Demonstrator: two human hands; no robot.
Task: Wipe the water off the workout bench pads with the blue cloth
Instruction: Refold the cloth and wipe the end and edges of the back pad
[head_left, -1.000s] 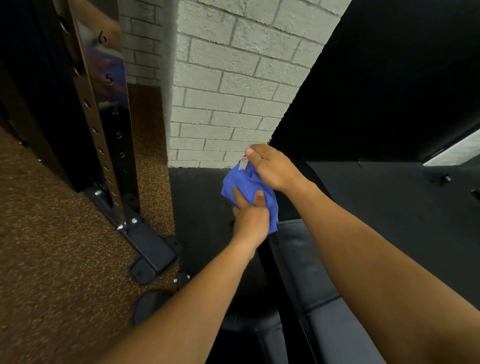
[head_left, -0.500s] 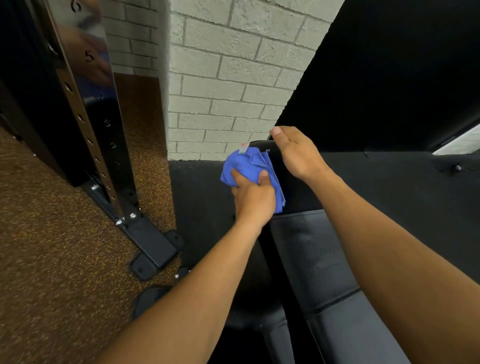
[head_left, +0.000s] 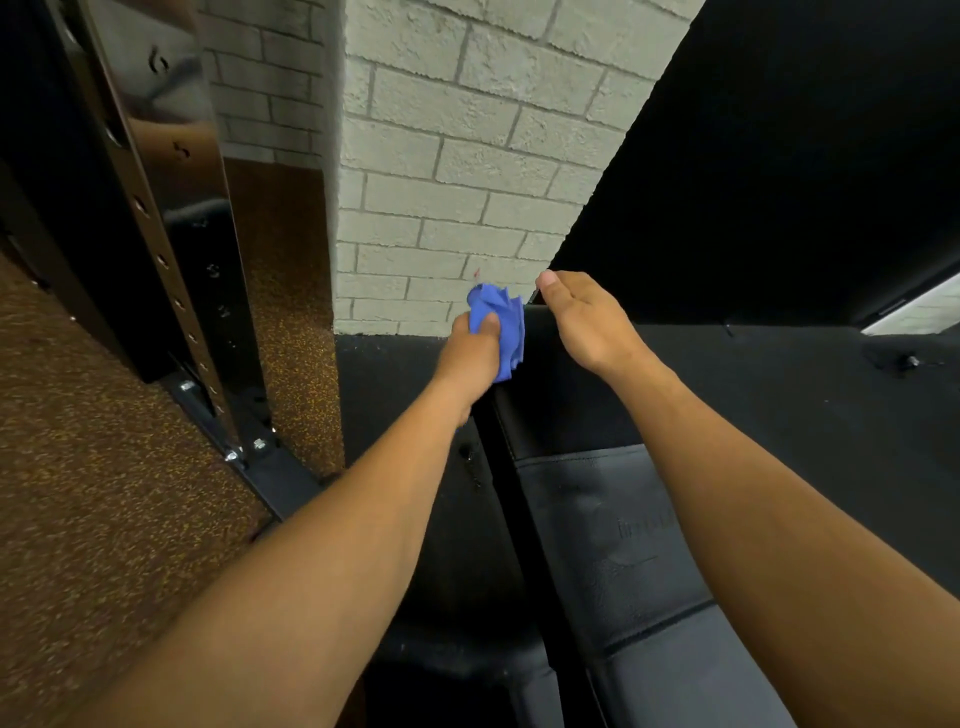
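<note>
Blue cloth (head_left: 500, 326) bunched in left-hand (head_left: 470, 358) grip

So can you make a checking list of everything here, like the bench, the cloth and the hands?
Surface: black bench pad, faint smears on it; water not clear.
Job's things: blue cloth, bunched at the pad's top edge.
Clutter: nothing seen.
Hands: left hand grips the cloth; right hand open, at the pad's top.
Cables: nothing seen.
Surroundings: white brick wall, steel rack post with numbered holes, speckled floor.
</note>
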